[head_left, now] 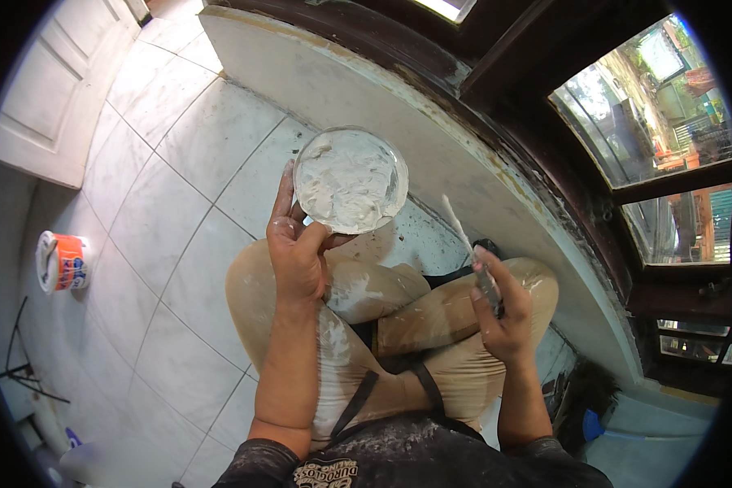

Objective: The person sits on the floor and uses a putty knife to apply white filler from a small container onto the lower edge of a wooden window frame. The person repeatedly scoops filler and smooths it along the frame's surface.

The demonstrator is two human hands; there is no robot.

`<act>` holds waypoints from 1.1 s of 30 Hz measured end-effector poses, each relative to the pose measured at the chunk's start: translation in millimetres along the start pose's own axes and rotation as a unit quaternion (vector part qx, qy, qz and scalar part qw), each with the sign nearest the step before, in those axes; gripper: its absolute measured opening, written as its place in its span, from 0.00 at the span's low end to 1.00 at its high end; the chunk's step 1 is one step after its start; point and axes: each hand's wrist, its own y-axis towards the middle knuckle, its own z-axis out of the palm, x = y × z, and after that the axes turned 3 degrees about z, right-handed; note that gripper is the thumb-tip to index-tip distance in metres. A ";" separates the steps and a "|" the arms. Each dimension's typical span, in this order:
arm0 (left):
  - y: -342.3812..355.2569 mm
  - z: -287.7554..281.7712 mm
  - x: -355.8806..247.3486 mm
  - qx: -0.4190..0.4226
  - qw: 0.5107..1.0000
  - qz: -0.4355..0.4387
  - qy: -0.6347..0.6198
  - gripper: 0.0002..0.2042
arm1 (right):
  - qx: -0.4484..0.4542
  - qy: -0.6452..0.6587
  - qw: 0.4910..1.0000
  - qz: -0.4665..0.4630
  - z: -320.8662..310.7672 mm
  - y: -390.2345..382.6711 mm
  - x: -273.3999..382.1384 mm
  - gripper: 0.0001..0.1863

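My left hand [297, 248], dusted with white, grips a round container of white paste [351, 180] from below and its near side. The paste looks like putty and lies in rough ridges up to the rim. In my right hand [503, 313] is a putty knife [457, 224], held by its handle with the blade pointing up and away. White paste coats the blade. The knife is apart from the container, to its right.
A low plastered wall [342, 77] runs under the dark wooden window frame [537, 130]. On the tiled floor [171, 220] stands a white and orange tub [61, 262] at the left. A white door [65, 89] is at the far left. My crossed legs [431, 325] lie below my hands.
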 end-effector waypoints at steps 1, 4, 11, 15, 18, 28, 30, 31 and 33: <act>0.4 -3.2 1.5 0.009 1.000 0.026 0.013 0.47 | 0.017 0.027 0.999 0.033 -3.0 5.7 6.4 0.28; 3.5 -9.8 12.3 0.051 0.995 0.083 0.034 0.48 | 0.071 0.045 0.992 0.096 -15.8 31.9 21.0 0.27; -1.3 -2.2 8.0 0.100 0.989 0.099 0.048 0.48 | 0.171 -0.063 0.982 0.048 -25.1 86.1 21.1 0.24; -1.2 -1.1 7.4 0.081 0.991 0.093 0.053 0.46 | 0.223 -0.083 0.968 0.084 -21.7 103.7 30.9 0.22; 3.2 -8.1 17.7 0.066 0.991 0.099 0.052 0.46 | 0.266 -0.030 0.951 0.157 -17.9 113.9 31.0 0.21; -2.8 -4.5 22.4 0.075 0.993 0.028 0.087 0.46 | 0.300 0.214 0.867 0.335 -4.5 98.5 -1.3 0.22; -5.2 -3.2 24.3 0.081 0.993 0.028 0.078 0.46 | 0.273 0.290 0.850 0.344 5.0 86.0 -1.2 0.23; -6.2 -2.3 23.6 0.079 0.994 0.024 0.073 0.46 | 0.259 0.328 0.840 0.347 11.7 78.9 -1.9 0.23; -7.0 1.9 20.3 0.077 0.995 0.018 0.062 0.46 | 0.230 0.365 0.831 0.350 25.2 64.6 -6.5 0.24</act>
